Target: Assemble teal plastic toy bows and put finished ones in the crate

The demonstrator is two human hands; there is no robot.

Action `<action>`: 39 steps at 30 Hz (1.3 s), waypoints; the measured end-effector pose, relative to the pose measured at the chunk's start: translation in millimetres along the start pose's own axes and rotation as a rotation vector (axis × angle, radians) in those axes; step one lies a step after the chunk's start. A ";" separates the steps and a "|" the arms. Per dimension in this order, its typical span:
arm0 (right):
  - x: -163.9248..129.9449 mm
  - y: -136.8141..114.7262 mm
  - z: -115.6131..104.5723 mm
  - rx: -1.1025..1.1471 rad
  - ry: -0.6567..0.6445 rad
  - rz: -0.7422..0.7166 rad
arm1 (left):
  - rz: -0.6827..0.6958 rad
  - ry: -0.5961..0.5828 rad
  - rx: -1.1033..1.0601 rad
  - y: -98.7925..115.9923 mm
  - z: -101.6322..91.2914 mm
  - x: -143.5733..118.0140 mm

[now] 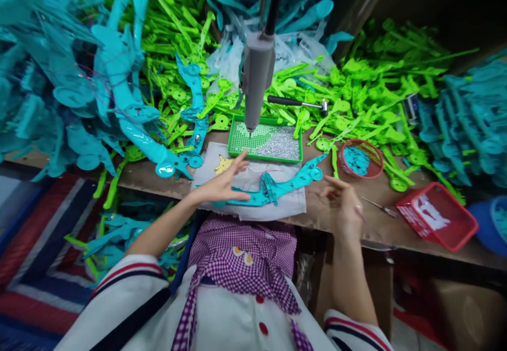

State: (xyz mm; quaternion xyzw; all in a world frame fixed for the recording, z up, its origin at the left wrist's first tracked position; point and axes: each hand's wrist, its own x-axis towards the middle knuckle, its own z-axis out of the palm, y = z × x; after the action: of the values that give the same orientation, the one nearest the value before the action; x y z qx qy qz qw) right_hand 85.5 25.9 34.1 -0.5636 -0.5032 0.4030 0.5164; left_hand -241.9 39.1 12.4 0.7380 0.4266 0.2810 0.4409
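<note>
In the head view, the left hand (224,184) lay flat and open, with spread fingers, on the left end of a long teal plastic part (277,184). This part rested on a pale cloth (295,208) at the near edge of the wooden bench (396,224). The right hand (343,203) hovered just to the right of the part, loosely open and holding nothing, not touching it.

Just behind the cloth stood a green tray (241,139) with small silver screws. A grey hanging screwdriver (257,76) pointed down into it. To the right were a round red basket (372,153) and a red square basket (438,213). Farther away lay a hammer (297,102) on heaps of green parts (356,86).
</note>
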 end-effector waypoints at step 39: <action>-110.7 -0.7 59.8 0.315 0.199 0.482 | 0.107 0.036 0.127 56.7 68.0 -40.8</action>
State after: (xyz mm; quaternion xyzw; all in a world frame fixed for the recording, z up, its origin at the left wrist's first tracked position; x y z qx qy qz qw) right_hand 8.5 -72.5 19.0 -0.6165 -0.2331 0.5297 0.5338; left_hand -186.1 -38.6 30.5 0.7810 0.4115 0.2895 0.3699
